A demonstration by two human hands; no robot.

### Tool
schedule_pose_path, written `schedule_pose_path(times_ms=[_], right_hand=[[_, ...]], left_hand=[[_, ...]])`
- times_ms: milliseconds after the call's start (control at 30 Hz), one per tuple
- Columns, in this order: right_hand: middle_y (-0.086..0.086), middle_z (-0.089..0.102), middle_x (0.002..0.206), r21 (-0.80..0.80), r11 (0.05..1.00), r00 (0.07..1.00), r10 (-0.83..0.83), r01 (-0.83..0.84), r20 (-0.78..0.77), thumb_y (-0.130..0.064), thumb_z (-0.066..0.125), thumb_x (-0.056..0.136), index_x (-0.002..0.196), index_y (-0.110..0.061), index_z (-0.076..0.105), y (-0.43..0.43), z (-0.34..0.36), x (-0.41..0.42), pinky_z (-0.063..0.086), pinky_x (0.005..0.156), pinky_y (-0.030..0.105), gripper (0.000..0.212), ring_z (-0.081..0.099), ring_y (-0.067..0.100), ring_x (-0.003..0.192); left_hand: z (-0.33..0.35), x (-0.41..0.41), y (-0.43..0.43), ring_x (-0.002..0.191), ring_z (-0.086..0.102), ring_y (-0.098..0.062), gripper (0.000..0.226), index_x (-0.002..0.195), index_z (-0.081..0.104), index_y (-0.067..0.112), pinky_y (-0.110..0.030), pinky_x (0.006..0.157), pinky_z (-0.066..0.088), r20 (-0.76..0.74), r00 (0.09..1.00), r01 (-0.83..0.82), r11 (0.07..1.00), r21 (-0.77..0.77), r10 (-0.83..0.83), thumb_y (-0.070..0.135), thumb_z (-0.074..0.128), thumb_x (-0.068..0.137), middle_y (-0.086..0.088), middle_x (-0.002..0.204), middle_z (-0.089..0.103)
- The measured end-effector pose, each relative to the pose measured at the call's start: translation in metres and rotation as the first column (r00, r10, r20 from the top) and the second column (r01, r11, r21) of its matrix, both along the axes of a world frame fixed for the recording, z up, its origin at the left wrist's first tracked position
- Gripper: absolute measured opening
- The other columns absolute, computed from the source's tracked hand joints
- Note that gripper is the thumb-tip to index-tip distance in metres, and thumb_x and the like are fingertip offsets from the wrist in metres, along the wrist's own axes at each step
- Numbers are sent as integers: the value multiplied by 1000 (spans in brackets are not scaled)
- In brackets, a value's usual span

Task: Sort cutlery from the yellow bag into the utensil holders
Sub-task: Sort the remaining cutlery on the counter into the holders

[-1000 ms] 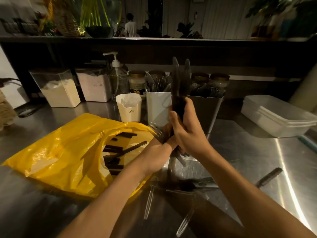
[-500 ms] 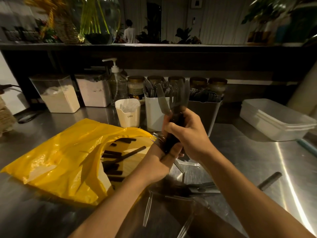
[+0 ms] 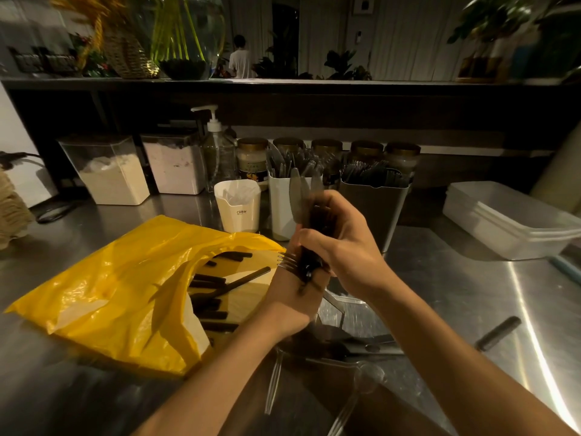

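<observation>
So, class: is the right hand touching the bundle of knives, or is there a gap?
Touching. The head view shows the right hand wrapped around the dark handles of the knives, with no gap; the blades stick up above the fist.

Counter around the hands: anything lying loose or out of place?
Yes. A dark-handled knife lies alone on the steel counter right of the right hand, outside bag and holders. Clear plastic forks sprawl at the near edge, beside the yellow bag.
</observation>
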State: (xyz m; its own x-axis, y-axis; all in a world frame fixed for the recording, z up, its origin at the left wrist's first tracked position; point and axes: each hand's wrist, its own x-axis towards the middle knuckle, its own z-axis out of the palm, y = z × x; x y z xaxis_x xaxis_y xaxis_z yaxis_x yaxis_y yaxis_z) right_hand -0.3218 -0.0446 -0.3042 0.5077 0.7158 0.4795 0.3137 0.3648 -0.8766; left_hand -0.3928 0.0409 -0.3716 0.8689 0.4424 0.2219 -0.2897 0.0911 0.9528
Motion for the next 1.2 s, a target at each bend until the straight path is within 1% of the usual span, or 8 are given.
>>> schedule_pose_path(times_ms=[167,333,467,567,667,800,1067,1200], right_hand=[[5,67,94,-32,999,1000,-7,8,21,5,73,85,117,-15,58,-2,0,1,61,83,41,40,70,32,92],[20,67,105,-13,1000,999,18,-19,-49,8,72,85,128,-14,55,-4,1,1,61,88,39,51,71,30,100],[1,68,120,-71,997,996,-13,7,-88,-13,78,82,145,-25,43,0,-5,6,56,98,38,72,66,20,117],[-1,63,135,-189,982,997,-17,2,-77,-31,78,80,150,-22,39,2,-9,12,51,107,40,81,60,13,127],[8,67,128,-267,947,984,177,-177,-25,-22,69,95,137,-9,56,0,-11,8,52,106,41,46,65,20,120],[20,70,108,-186,958,975,204,-217,-86,-10,61,99,119,-1,65,2,-10,4,60,80,39,22,69,35,96],[39,61,79,-111,984,980,122,-140,-155,-12,69,94,102,9,69,3,-10,11,56,52,40,22,60,36,58],[22,63,75,-60,991,973,104,-119,-206,-13,67,94,96,16,67,-1,-7,18,50,47,31,29,59,22,54]], left_hand=[[-1,-4,-5,66,68,-2,28,103,56,7,-15,63,54,-7,998,-65,980,190,68,-12,35,103,0,77,71],[-1,0,-7,55,62,-8,10,109,52,0,-17,51,49,-32,991,-123,977,177,130,0,55,99,-2,72,62],[13,-1,1,57,55,-6,9,93,55,14,-15,48,44,3,960,-273,931,243,281,12,56,101,12,63,57],[23,-8,12,50,45,-10,12,93,56,16,-24,46,38,25,966,-258,962,87,257,16,51,104,7,57,48],[25,-13,18,45,40,-11,15,91,56,15,-27,43,33,19,980,-201,975,89,201,9,50,103,3,53,46],[27,-15,19,43,38,-11,28,81,54,11,-27,44,31,-20,991,-126,977,171,131,-9,44,98,2,49,43],[35,-20,23,49,45,-14,30,76,63,15,-30,51,38,-52,997,67,991,114,-62,13,52,103,-8,67,51],[39,-26,20,58,61,-19,18,96,69,13,-30,55,50,-13,996,85,995,61,-84,19,53,101,-9,82,69]])
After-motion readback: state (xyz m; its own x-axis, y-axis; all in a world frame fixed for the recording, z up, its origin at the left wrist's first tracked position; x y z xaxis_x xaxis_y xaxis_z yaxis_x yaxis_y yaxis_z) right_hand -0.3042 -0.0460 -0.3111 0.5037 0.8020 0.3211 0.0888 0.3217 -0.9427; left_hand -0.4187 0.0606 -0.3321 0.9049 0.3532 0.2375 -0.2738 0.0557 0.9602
